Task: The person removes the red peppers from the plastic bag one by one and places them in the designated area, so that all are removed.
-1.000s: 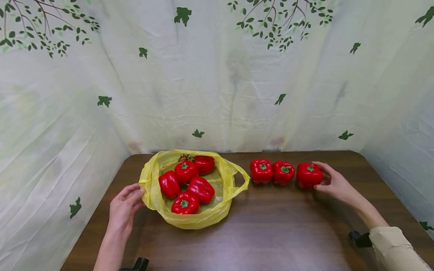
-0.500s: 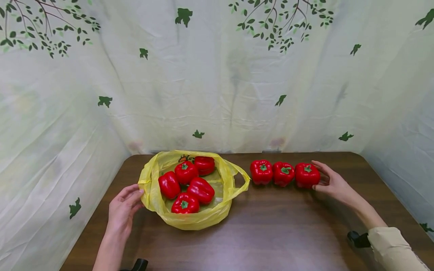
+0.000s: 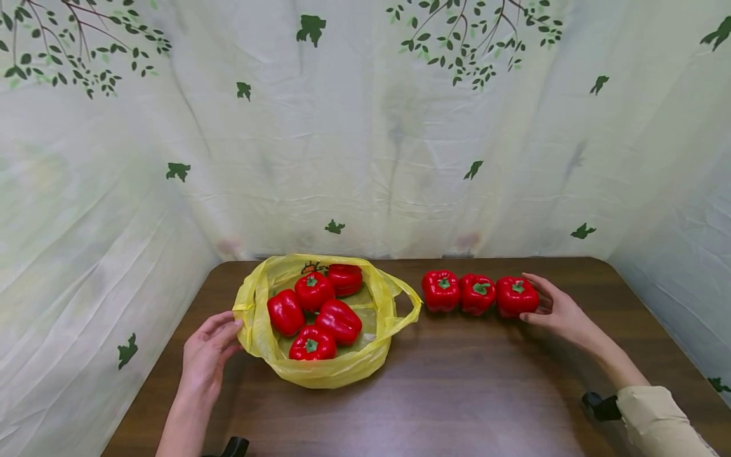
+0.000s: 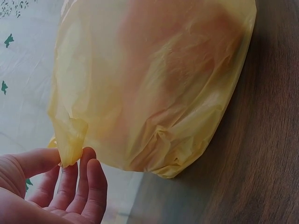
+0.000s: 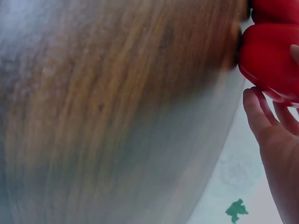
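My left hand pinches the left edge of a yellow plastic bag between thumb and fingers. The left wrist view shows the pinched corner of the bag up close. Inside the wide-mouthed bag lie several red bell peppers. To the right of the bag, three more stand in a row: a left pepper, a middle pepper and a right-end bell pepper. My right hand holds that end pepper from its right side, thumb in front and fingers behind.
The brown wooden table carries everything. A pale curtain with leaf prints hangs behind and along both sides. The bag's right handle loop reaches close to the left pepper.
My right hand has moved the end bell pepper left, closing the gap to the middle one. The left hand and the bag stay in place.
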`<action>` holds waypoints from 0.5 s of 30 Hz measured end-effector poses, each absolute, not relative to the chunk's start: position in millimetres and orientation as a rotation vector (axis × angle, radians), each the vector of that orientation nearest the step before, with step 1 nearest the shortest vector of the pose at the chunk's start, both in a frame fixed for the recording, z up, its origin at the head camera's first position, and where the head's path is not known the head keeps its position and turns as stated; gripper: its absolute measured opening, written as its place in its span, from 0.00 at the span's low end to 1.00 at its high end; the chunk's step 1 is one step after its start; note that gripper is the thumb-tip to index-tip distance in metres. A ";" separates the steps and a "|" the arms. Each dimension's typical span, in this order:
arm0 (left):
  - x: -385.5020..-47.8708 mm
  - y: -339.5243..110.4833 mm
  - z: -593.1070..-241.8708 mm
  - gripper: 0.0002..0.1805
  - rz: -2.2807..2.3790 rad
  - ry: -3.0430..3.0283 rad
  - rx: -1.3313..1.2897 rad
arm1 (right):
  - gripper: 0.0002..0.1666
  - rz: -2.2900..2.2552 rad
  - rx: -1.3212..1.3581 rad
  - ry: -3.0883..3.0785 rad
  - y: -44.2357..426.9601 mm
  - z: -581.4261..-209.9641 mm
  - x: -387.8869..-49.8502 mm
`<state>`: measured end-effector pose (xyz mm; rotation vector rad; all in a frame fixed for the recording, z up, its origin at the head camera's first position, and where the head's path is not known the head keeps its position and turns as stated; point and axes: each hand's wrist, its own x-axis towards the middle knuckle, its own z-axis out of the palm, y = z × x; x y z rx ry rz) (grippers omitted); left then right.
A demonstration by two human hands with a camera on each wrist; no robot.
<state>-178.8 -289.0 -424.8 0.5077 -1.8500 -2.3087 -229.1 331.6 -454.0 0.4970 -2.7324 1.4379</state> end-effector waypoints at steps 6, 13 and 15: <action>-179.3 -290.0 -424.7 0.10 -2.309 -1.850 0.537 | 0.50 1.396 0.480 -2.729 330.8 -449.5 -226.0; -179.3 -288.2 -422.2 0.10 -2.313 -1.851 0.532 | 0.48 1.327 0.486 -2.666 326.0 -435.5 -222.7; -179.3 -287.9 -421.2 0.11 -2.311 -1.853 0.540 | 0.47 1.294 0.488 -2.650 323.2 -431.2 -221.3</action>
